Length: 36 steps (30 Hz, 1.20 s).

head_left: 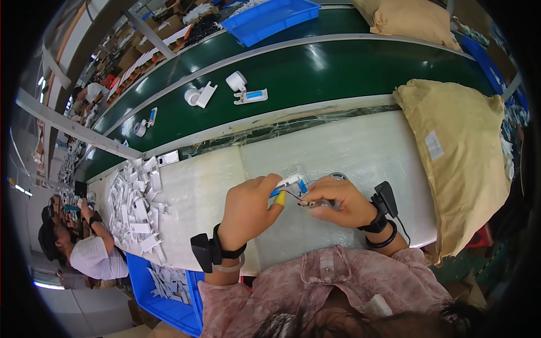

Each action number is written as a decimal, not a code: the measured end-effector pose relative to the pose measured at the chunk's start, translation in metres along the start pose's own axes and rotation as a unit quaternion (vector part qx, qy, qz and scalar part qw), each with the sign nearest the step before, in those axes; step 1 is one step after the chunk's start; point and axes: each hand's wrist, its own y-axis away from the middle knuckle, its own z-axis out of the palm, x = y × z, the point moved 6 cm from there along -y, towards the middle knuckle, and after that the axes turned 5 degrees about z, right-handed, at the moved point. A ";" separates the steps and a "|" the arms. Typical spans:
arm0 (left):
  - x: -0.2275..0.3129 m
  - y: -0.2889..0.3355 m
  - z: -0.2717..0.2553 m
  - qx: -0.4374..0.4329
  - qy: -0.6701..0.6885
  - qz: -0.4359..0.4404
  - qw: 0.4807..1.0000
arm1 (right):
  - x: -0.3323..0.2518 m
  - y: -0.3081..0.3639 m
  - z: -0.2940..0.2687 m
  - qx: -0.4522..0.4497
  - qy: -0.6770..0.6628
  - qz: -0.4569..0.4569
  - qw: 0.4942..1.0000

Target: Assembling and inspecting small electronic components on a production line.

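Over the pale work surface (332, 135), my left hand (245, 205) is closed on a white plastic housing (291, 181). A yellow piece (280, 198) shows beside its thumb; I cannot tell its kind. Blue parts show by the housing, one at my left fingers and one near my right hand. My right hand (346, 203) pinches a small flat part (315, 203), with a thin dark wire running from it toward the yellow piece. Behind the right fingers lies a round grey-rimmed part (338, 176), partly hidden.
Many white plastic housings (135, 205) are heaped at left, above a blue bin (147, 290) of parts. The green conveyor (338, 70) beyond carries white assemblies (251, 96) with blue cylinders. At right stands a large tan sack (459, 158). Another person (96, 256) works far left.
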 end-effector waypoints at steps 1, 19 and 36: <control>-0.005 0.005 0.007 -0.042 0.004 -0.089 0.995 | -0.003 0.000 0.007 -0.058 -0.043 0.022 0.997; -0.008 0.008 0.064 0.082 0.647 -0.177 0.738 | -0.036 0.011 -0.001 0.257 0.319 -0.126 0.903; -0.005 0.026 0.092 0.045 0.633 -0.151 0.758 | -0.022 0.009 0.013 0.192 0.303 -0.156 0.920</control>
